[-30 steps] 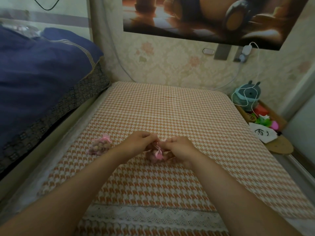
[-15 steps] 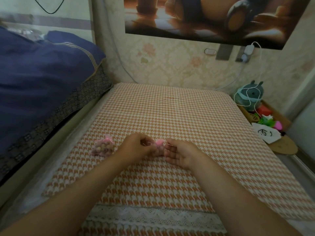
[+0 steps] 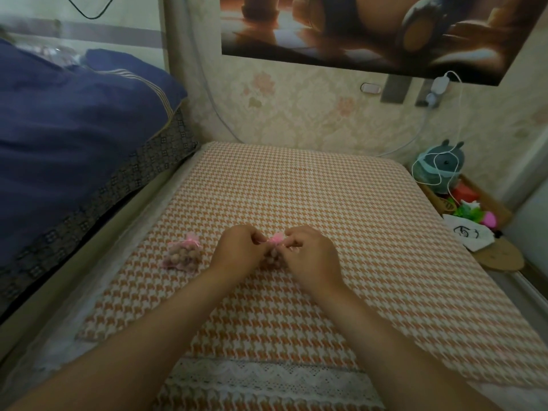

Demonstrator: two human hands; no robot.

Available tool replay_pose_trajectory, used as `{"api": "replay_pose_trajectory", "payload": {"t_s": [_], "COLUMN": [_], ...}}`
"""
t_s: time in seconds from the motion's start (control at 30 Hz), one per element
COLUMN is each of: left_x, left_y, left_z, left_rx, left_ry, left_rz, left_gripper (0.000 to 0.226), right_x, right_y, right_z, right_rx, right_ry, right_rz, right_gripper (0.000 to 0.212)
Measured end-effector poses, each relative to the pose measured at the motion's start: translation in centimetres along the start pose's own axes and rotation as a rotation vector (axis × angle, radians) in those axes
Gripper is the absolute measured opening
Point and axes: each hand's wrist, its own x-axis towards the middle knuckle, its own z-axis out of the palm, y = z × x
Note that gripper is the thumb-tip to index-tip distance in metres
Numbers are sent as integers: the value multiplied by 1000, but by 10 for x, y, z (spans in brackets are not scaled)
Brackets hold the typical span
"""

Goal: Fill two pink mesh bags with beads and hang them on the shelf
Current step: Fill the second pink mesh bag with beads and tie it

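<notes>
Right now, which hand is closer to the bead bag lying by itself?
Left. The left hand sits just right of that bag, not touching; the right hand is farther right.

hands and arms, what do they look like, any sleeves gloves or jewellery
The left hand and right hand are bare, no gloves. The left forearm and right forearm are bare to the frame's edge; no sleeve shows. No watch, bracelet or ring visible in the dim light.

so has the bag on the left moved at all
No. The left bag lies at the same spot by the cloth's left edge; only the camera shifted.
</notes>
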Motion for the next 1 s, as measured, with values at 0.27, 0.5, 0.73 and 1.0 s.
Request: {"api": "replay_pose_trajectory", "payload": {"t_s": [0.27, 0.5, 0.73, 1.0], "left_x": [1, 5, 0, 4], "left_y": [-5, -15, -6, -10], "left_z": [-18, -13, -4, 4], "left_rx": [317, 125, -175, -68], "left_ry": [-67, -130, -158, -131], "left_rz": [95, 303, 274, 261], "left_gripper": [15, 16, 11, 12], "right_x": [5, 10, 11, 16], "right_y": [0, -2, 2, 12], "right_z": [14, 13, 8, 7], "right_rx": [18, 34, 83, 246], "right_ry": [-48, -114, -138, -222], "right_rz": [82, 159, 221, 227], "right_gripper": [25, 18, 8, 24]}}
